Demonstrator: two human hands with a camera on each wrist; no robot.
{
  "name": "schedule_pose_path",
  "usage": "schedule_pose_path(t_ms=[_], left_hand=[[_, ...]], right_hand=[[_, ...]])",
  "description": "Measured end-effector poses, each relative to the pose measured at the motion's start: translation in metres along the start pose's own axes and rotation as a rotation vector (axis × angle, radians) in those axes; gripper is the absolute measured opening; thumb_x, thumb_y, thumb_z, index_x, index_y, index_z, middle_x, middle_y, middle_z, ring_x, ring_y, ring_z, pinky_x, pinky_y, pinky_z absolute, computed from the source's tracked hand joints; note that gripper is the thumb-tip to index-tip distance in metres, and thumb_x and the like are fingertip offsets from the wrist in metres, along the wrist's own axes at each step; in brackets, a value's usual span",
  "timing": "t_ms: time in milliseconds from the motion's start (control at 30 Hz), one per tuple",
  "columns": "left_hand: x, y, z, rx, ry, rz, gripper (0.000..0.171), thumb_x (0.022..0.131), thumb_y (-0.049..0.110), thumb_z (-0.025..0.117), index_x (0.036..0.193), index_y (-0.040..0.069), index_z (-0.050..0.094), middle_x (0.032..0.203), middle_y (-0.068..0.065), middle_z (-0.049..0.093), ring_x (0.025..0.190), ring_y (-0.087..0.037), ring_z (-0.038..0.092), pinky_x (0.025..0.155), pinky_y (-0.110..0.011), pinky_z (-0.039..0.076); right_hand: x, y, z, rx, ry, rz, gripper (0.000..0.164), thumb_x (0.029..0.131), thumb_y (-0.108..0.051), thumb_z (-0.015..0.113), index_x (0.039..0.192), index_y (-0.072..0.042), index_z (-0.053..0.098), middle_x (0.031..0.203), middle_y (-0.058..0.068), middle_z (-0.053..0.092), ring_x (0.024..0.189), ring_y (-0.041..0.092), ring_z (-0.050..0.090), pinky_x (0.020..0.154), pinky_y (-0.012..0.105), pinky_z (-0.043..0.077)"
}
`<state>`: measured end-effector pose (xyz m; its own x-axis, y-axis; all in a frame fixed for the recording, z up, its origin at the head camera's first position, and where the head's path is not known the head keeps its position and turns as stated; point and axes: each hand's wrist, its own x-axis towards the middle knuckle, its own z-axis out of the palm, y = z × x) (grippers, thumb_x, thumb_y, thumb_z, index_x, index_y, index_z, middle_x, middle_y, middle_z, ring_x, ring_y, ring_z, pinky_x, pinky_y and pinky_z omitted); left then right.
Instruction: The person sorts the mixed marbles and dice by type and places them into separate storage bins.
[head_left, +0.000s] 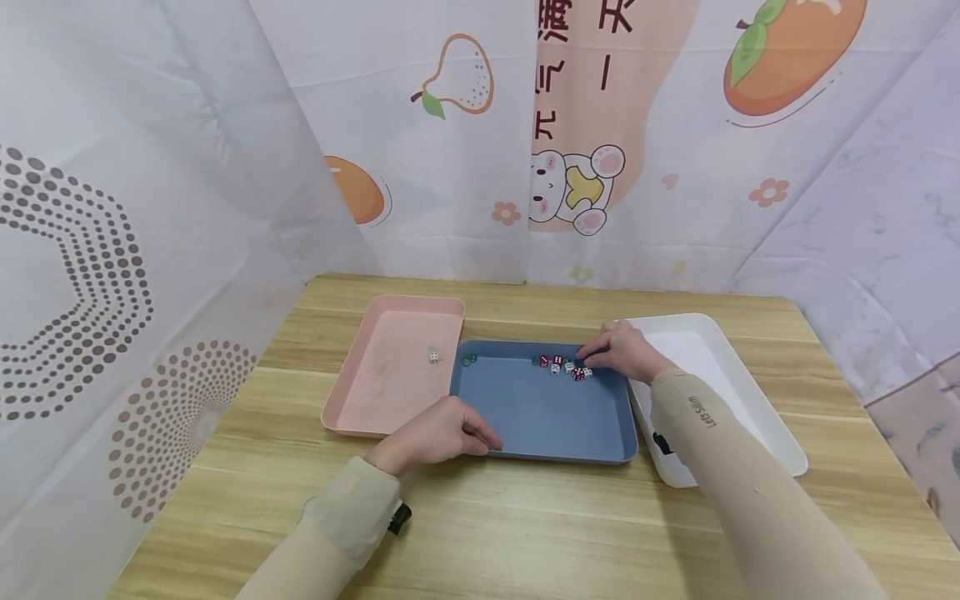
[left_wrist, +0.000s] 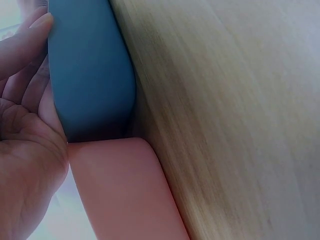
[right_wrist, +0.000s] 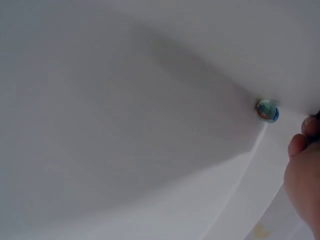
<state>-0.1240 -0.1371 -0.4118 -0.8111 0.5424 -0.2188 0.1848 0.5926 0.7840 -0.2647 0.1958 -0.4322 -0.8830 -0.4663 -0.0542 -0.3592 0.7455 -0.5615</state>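
A blue tray [head_left: 540,417] lies in the middle of the table. My left hand [head_left: 446,429] holds its near rim close to the left corner; in the left wrist view the thumb [left_wrist: 30,42] is at the rim, other fingers inside the wall. At the tray's far right corner, my right hand [head_left: 626,350] reaches down over red dice [head_left: 578,374] and white dice [head_left: 555,368]. Its index finger and thumb point at the dice; I cannot tell whether they pinch one. Green marbles [head_left: 468,360] sit in the far left corner.
To the left, a pink tray [head_left: 352,392] with small white dice [head_left: 433,357] adjoins the blue one. A white tray [head_left: 750,392] stands at the right, partly under my right forearm. The right wrist view shows a glass marble [right_wrist: 267,111] in it. Printed curtains [head_left: 465,242] enclose the table.
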Motion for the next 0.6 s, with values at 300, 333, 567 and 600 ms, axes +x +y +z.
schedule_pose_path(t_ms=[300,333,567,600], left_hand=[[0.0001,0.0015,-0.0001,0.025,0.001,0.02,0.019,0.09,0.002,0.074,0.095,0.017,0.084,0.094,0.008,0.078,0.09,-0.006,0.07,0.077,-0.027,0.059],[-0.0002,0.0018,-0.0002,0.03,0.001,0.023,0.018,0.09,0.002,0.074,0.096,0.017,0.084,0.094,0.008,0.078,0.09,-0.006,0.071,0.077,-0.026,0.059],[-0.0004,0.0019,-0.0005,0.036,-0.001,0.036,0.018,0.09,0.002,0.074,0.097,0.016,0.084,0.095,0.008,0.078,0.089,-0.005,0.071,0.077,-0.025,0.059],[-0.0004,0.0018,-0.0005,0.035,-0.001,0.034,0.019,0.09,0.002,0.074,0.096,0.017,0.084,0.095,0.008,0.078,0.089,-0.004,0.071,0.077,-0.025,0.059]], right_hand=[[-0.0006,-0.0035,0.0032,-0.088,0.014,-0.005,0.009,0.084,-0.019,0.084,0.093,-0.018,0.085,0.083,0.002,0.051,0.088,0.027,0.043,0.079,0.042,0.031],[-0.0008,-0.0036,0.0031,-0.092,0.01,-0.005,0.01,0.084,-0.018,0.085,0.093,-0.018,0.085,0.084,0.002,0.052,0.089,0.027,0.043,0.079,0.043,0.032],[-0.0015,-0.0021,0.0023,-0.117,-0.009,-0.004,0.013,0.082,-0.016,0.086,0.095,-0.019,0.085,0.087,0.002,0.053,0.093,0.028,0.044,0.08,0.043,0.032],[-0.0015,-0.0018,0.0022,-0.123,-0.011,-0.005,0.013,0.082,-0.016,0.086,0.095,-0.019,0.085,0.087,0.002,0.053,0.093,0.028,0.044,0.079,0.043,0.032]])
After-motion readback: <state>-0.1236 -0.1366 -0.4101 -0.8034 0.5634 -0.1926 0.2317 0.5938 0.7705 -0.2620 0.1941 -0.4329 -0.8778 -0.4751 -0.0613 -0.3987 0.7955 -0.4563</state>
